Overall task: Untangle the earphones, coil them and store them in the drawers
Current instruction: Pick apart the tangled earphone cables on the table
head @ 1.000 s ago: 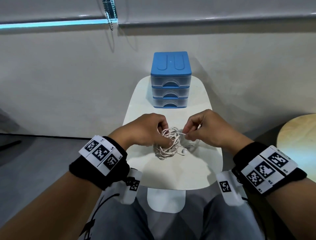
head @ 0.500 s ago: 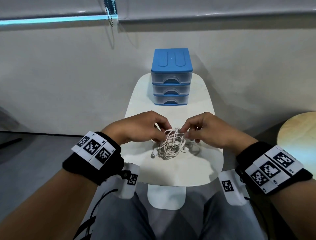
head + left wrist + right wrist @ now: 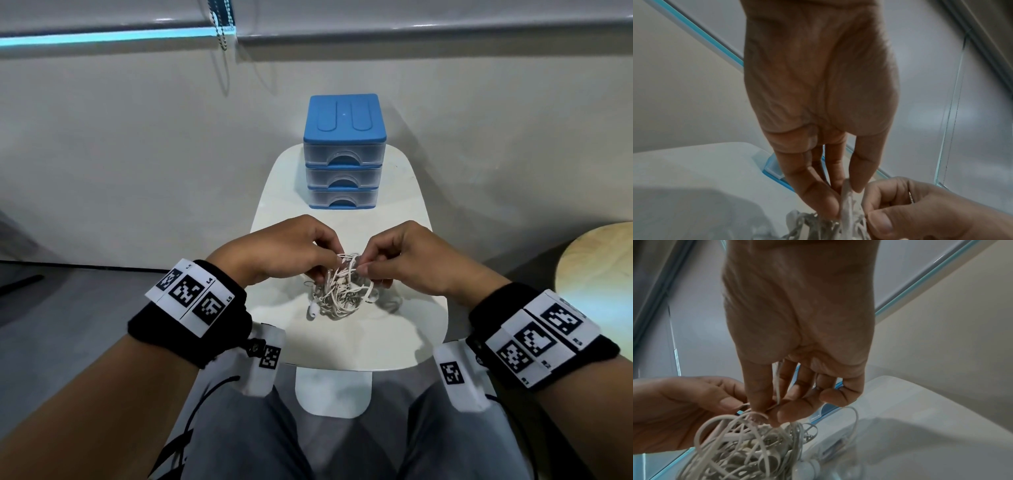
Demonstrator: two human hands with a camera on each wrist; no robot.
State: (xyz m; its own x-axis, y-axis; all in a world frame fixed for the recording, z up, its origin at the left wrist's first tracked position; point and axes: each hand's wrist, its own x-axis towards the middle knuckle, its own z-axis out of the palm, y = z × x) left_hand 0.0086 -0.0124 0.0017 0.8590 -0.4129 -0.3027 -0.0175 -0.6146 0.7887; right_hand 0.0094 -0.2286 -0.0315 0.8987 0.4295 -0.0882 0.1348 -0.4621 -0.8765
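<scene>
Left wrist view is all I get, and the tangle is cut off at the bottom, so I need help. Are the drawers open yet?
Observer: No. In the head view all three drawers of the blue drawer unit are closed, at the far end of the white table.
Operator: Is an earbud free of the knot?
Observer: One earbud sticks out at the tangle's lower left in the head view.
Operator: What does the right hand hold?
Observer: In the right wrist view the right hand pinches a single strand of the earphones between thumb and fingertips.
</scene>
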